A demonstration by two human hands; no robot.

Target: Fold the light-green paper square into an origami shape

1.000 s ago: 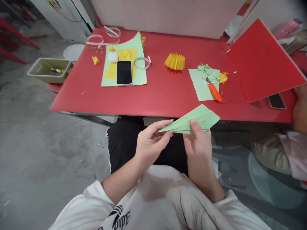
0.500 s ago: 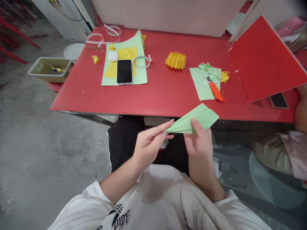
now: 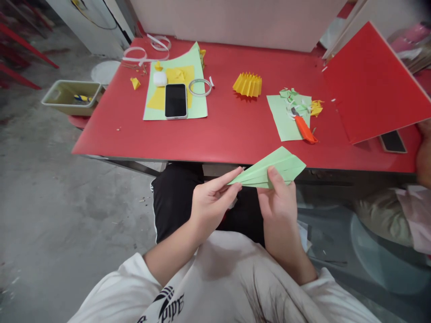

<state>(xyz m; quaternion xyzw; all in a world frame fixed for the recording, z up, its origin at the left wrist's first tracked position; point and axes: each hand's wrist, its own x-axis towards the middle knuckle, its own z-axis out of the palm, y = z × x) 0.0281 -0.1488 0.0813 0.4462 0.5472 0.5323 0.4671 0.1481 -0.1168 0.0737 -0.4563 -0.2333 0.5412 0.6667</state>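
A folded light green paper (image 3: 281, 168), narrow at its left end and wide at its right, is held between my two hands over my lap, just off the table's front edge. My left hand (image 3: 215, 193) pinches the pointed end between thumb and fingers. On the wide part, my right hand (image 3: 279, 197) presses its thumb on top, its fingers hidden beneath. Creases run lengthwise along the paper. Beyond it on the table stands a pleated yellow paper (image 3: 248, 84). An orange utility knife (image 3: 305, 129) lies on a green sheet (image 3: 279, 121) with paper scraps (image 3: 292, 98).
On the red table (image 3: 222, 134), a phone (image 3: 175, 101) and a tape roll (image 3: 200, 87) lie on green and yellow sheets at left. A red board (image 3: 373, 85) tilts up at right, near another person's arm (image 3: 424, 152). A bin (image 3: 71, 101) stands at far left.
My left thumb has closed down onto the paper's pointed end, and the fingers have slid slightly left along it. The right hand's grip looks the same.
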